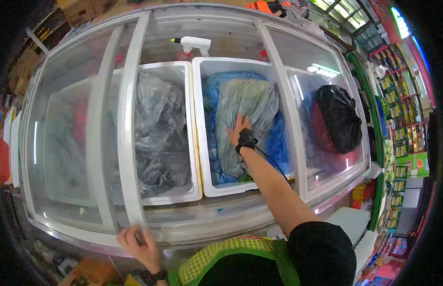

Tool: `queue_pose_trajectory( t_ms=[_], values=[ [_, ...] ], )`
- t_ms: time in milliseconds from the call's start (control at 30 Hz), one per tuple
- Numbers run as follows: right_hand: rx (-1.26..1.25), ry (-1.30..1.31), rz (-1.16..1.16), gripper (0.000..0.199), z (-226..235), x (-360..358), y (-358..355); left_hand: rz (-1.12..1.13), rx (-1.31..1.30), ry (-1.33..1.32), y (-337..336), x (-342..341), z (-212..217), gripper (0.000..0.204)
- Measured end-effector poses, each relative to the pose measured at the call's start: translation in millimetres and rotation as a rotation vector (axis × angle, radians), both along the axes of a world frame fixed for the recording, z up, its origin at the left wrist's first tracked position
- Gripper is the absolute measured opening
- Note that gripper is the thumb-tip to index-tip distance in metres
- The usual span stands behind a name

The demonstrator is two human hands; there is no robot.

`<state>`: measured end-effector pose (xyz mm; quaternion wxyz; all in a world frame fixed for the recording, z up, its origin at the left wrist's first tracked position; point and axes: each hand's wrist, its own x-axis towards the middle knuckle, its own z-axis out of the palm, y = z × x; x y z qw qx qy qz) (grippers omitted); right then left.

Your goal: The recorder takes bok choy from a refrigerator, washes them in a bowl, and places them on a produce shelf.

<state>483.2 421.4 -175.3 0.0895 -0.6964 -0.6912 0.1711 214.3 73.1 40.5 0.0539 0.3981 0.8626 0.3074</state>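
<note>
I look down into an open chest freezer (221, 217) with sliding glass lids. My right hand (237, 129) reaches in and lies flat, fingers spread, on a grey translucent plastic bag (250, 107) that rests on a blue bag inside a white foam box (198, 128). A black band with a cable sits on that wrist. My left hand (138, 244) grips the near end of the sliding lid's frame (128, 143) at the freezer's front edge. A second white foam box (192, 190) to the left holds a dark grey plastic bag (159, 133).
A black bag (338, 117) over a red one lies under the right glass lid. A white spray bottle (192, 44) lies at the freezer's far edge. Shop shelves (398, 109) with goods stand to the right; cardboard boxes (83, 9) sit at the far left.
</note>
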Motion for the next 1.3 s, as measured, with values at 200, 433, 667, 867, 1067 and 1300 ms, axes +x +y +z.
queue_pose_trajectory(
  t_ms=[200, 433, 667, 867, 1067, 1300],
  values=[
    [0.142, 0.057, -0.658, 0.095, -10.1, 6.5, -2.4, -0.088, 0.060, 0.070, 2.3, -3.9, -0.4, 0.020],
    [0.170, 0.186, -0.618, 0.036, -67.3, 36.6, 36.2, 0.015, 0.021, -0.027, 2.1, 0.1, -0.1, 0.019],
    [0.352, -0.005, -0.575, 0.051, 12.3, 10.3, 36.5, -0.051, 0.025, 0.126, 0.4, -4.4, -4.2, 0.019],
    [0.655, 0.295, -0.047, 0.052, 67.0, -19.6, 174.8, -0.030, 0.032, 0.111, 6.4, -2.9, 1.2, 0.023],
    [0.546, 0.260, 0.177, 0.039, 7.0, -14.7, 206.5, -0.094, 0.033, 0.205, 9.8, -4.7, 5.4, 0.018],
    [0.223, 0.185, -0.045, 0.034, 6.0, 5.3, 142.3, -0.115, 0.025, 0.233, 10.3, -4.2, 3.4, 0.020]
  ],
)
